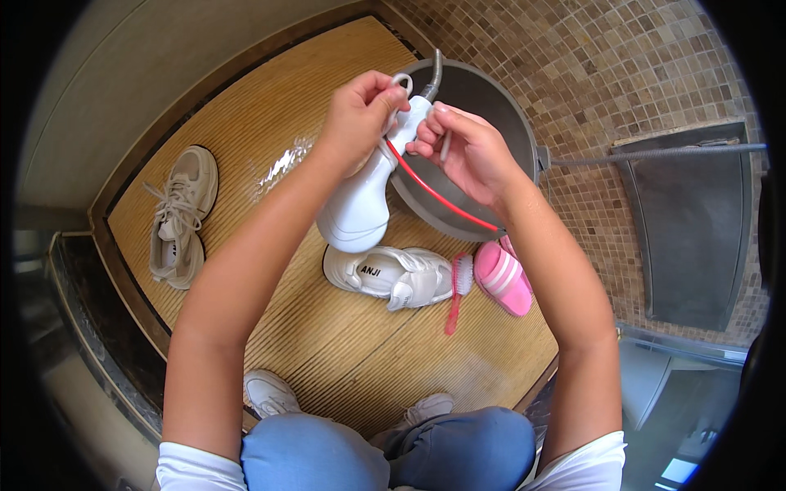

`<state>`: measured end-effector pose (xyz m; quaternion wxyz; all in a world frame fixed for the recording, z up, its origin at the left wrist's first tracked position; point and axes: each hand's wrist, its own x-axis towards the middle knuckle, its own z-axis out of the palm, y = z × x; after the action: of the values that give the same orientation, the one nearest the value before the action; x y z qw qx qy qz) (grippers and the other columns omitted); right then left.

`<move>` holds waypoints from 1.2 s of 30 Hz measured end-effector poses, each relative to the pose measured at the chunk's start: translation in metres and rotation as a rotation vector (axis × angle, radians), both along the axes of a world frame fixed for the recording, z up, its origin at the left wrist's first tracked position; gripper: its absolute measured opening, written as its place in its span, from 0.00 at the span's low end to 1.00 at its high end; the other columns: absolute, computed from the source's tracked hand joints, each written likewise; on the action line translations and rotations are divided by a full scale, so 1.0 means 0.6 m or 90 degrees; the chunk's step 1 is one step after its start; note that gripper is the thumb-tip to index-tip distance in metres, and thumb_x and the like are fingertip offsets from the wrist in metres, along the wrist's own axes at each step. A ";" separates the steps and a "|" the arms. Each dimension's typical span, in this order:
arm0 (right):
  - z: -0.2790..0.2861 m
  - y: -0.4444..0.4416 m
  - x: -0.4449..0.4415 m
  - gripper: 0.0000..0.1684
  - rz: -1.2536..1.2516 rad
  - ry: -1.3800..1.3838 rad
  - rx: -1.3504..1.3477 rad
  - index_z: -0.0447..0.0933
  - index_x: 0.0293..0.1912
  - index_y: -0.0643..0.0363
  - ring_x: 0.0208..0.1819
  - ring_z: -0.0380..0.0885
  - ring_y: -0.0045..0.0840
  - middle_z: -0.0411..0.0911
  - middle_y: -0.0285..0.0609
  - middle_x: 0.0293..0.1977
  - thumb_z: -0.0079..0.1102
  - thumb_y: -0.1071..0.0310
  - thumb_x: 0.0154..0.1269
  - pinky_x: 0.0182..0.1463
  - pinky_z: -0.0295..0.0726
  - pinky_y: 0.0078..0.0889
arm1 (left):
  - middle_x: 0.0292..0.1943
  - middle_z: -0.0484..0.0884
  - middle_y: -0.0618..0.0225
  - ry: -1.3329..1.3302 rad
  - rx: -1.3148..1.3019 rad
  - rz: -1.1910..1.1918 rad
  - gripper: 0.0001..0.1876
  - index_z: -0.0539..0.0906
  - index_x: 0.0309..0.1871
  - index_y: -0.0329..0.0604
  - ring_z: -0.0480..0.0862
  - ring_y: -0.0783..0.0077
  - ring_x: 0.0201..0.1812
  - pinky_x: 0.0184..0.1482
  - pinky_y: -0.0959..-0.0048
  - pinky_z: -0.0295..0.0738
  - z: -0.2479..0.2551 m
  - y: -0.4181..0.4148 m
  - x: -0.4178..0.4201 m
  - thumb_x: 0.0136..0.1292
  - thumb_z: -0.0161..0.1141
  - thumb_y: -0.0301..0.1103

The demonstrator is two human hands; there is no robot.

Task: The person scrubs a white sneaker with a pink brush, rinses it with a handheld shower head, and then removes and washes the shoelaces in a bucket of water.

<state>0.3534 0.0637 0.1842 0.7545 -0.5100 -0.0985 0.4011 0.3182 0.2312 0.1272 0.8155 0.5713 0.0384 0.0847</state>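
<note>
My left hand (368,113) pinches a white cord (402,80) that looks like a shoelace, with a loop rising above the fingertips. A short piece of similar white cord (445,147) hangs from the curled fingers of my right hand (470,150). Behind and between both hands, a white shower head (359,208) rests tilted at the rim of a grey bucket (522,110), its metal hose (437,67) reaching into the bucket area. A thin red curved tube (433,190) crosses the bucket's near side. Below lies a white sneaker (424,288) with no lace visible in it.
A laced off-white sneaker (184,212) lies on the left of the ribbed tan floor (368,344). A scrub brush with a red handle (453,310) touches the white sneaker's toe, beside a pink striped slipper (506,282). Mosaic tile wall (589,67) rises behind the bucket.
</note>
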 end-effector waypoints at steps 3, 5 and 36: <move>0.009 0.026 -0.011 0.05 -0.034 -0.103 -0.209 0.74 0.35 0.61 0.34 0.72 0.20 0.74 0.35 0.31 0.57 0.69 0.66 0.47 0.74 0.25 | 0.37 0.81 0.75 0.035 -0.149 -0.008 0.08 0.83 0.43 0.41 0.78 0.82 0.36 0.40 0.79 0.74 -0.009 0.007 0.003 0.68 0.63 0.35; 0.001 0.038 -0.010 0.09 -0.007 -0.209 -0.315 0.80 0.40 0.65 0.33 0.73 0.16 0.78 0.34 0.31 0.64 0.70 0.61 0.41 0.74 0.22 | 0.42 0.80 0.74 0.022 -0.185 0.015 0.08 0.84 0.43 0.40 0.78 0.81 0.39 0.44 0.78 0.73 -0.016 0.011 0.001 0.66 0.64 0.34; 0.043 0.129 -0.028 0.20 0.122 -0.820 -0.812 0.83 0.27 0.66 0.28 0.82 0.46 0.81 0.55 0.23 0.75 0.56 0.51 0.36 0.81 0.43 | 0.34 0.84 0.43 0.218 0.638 0.020 0.33 0.74 0.41 0.29 0.86 0.45 0.36 0.40 0.55 0.78 0.031 -0.072 -0.154 0.50 0.71 0.55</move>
<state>0.3364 0.1410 0.2099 0.0921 -0.9455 -0.3023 0.0780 0.2256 0.1879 0.1457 0.4229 0.8961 0.1346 0.0100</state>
